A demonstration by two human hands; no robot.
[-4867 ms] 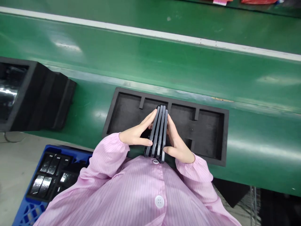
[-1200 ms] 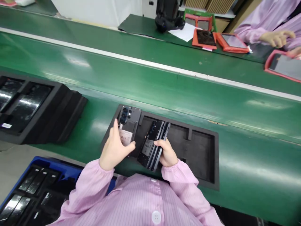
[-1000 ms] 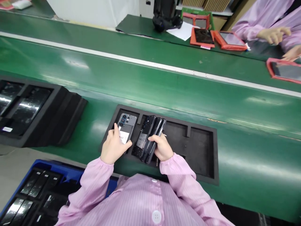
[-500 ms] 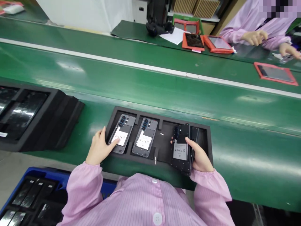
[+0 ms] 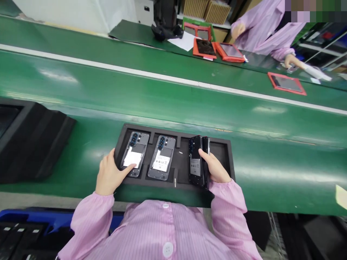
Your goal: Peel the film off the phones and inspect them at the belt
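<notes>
A black foam tray lies on the green bench in front of me. Two grey phones with bare backs, the left phone and the middle phone, rest in its pockets, white labels up. My left hand grips the tray's left end, fingers outside the rim and thumb over the left phone's label. My right hand is closed around two dark phones stacked together, tilted on edge above the right part of the tray. Its thumb lies across the front one; its other fingers are hidden behind them.
Another black foam tray stands at the left. A blue crate with dark devices is below the bench. Across the bench are red-framed panels, white paper and a co-worker's hands.
My right hand has turned the two dark phones more on edge, lining them up closer together. My left hand stays at the tray's left end. The view has shifted right.
</notes>
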